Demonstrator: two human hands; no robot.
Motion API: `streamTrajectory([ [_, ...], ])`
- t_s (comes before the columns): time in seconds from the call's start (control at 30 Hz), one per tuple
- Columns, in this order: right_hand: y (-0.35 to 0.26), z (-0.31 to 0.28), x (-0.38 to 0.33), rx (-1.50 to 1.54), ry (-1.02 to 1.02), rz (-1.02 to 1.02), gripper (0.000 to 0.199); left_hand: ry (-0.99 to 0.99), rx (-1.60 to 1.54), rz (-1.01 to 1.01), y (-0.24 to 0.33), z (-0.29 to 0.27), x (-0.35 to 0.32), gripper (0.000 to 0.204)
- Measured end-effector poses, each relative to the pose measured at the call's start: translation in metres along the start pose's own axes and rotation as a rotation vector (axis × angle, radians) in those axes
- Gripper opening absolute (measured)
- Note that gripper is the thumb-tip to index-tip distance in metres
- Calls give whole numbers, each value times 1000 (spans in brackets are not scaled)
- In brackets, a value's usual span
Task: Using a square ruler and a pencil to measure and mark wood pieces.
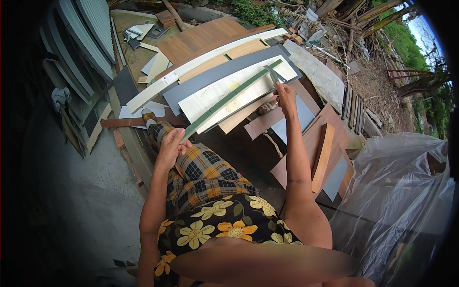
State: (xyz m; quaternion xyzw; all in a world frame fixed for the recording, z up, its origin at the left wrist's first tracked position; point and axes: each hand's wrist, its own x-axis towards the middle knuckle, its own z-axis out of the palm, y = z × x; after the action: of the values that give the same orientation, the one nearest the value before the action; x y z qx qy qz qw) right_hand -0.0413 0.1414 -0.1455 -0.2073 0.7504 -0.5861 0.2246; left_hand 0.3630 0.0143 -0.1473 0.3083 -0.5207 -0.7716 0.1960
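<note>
Outdoors, the left hand (pixel 170 149) grips the near end of a long green strip (pixel 229 99), fingers closed round it. The right hand (pixel 286 95) pinches a small grey blade (pixel 274 75) against its far end, above stacked boards (pixel 229 71).

I see an outdoor yard in daylight. At ten o'clock, corrugated metal sheets (pixel 83 36) lean along the edge, shaded. A grey concrete floor (pixel 71 191) spreads at eight o'clock. Toward twelve, a heap of boards (pixel 210 38) in brown, white and grey lies stacked flat. At one o'clock, green bushes (pixel 253 12) and dry branches (pixel 363 19) border bare dirt (pixel 377 86). A clear plastic sheet (pixel 401 191) bunches at four o'clock, catching bright light.
</note>
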Motion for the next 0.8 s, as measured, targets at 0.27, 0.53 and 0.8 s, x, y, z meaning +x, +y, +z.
streamTrajectory([
  [0.27, 6, -44, 78, 5, 301, -43, 36, -89, -114, -159, 15, 2, 0, 39],
  [0.53, 0, -45, -9, 312, 143, -70, 33, -219, -394, -278, -1, 3, -1, 39],
  [0.8, 10, -36, -40, 305, 99, -76, 33, 81, 155, 256, 6, 9, -22, 26],
])
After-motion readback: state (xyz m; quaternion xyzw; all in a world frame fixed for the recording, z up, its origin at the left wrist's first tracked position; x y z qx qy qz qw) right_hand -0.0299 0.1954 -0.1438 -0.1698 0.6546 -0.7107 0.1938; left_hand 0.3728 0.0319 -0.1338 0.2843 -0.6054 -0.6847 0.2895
